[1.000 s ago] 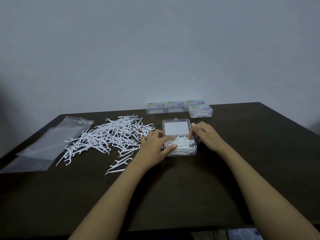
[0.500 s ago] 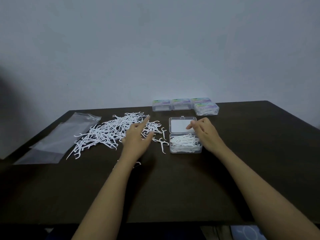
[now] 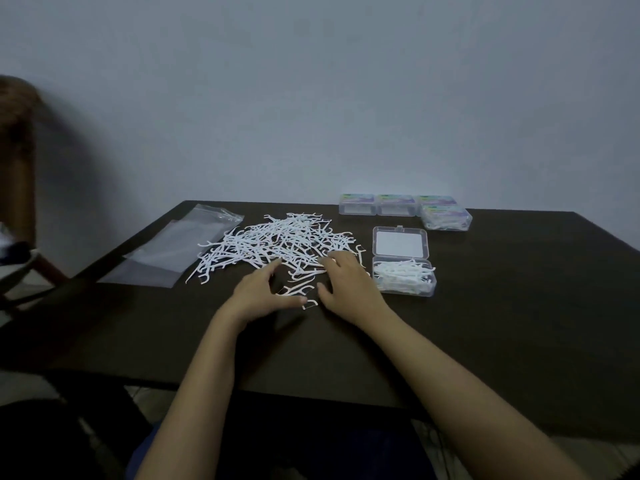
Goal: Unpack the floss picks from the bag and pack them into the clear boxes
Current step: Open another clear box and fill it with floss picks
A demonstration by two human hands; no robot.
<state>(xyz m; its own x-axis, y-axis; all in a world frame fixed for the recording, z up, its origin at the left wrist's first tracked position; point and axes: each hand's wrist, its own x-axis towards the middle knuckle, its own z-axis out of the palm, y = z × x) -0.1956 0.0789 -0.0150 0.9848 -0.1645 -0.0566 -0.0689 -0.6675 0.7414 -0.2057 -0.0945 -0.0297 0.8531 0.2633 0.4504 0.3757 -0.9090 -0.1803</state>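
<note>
Head view: the dark table [image 3: 519, 306] fills the middle of the picture. Its near edge passes under both forearms, its far edge runs just behind the closed boxes, and its left edge slants away past the bag. Bare wood lies between the wrists and the near edge, and a wide bare stretch opens to the right, beyond the open box.

The left hand [image 3: 258, 292] lies palm down with its fingers stretched out and loose, holding nothing. Its fingertips reach the near fringe of the floss picks [image 3: 277, 240], and its thumb points toward the right hand. The right hand [image 3: 349, 285] is also flat and relaxed, its fingers resting on top of the picks without gripping any. A few stray picks [image 3: 298, 291] lie in the gap between the two thumbs.

The main heap spreads ahead of the fingertips and to the left of them. The flat clear bag [image 3: 180, 247] lies farther left, touching the heap's edge.

Just right of the right-hand fingers stands the open box [image 3: 405, 278], heaped with white picks, its lid [image 3: 400, 242] folded back flat behind it. Farther ahead, well past the fingertips, sit the closed boxes [image 3: 358, 204] in a row, with one more in front of the rightmost. That front one holds picks; what is in the others cannot be told.

A brown chair [image 3: 17, 150] stands at the far left.
</note>
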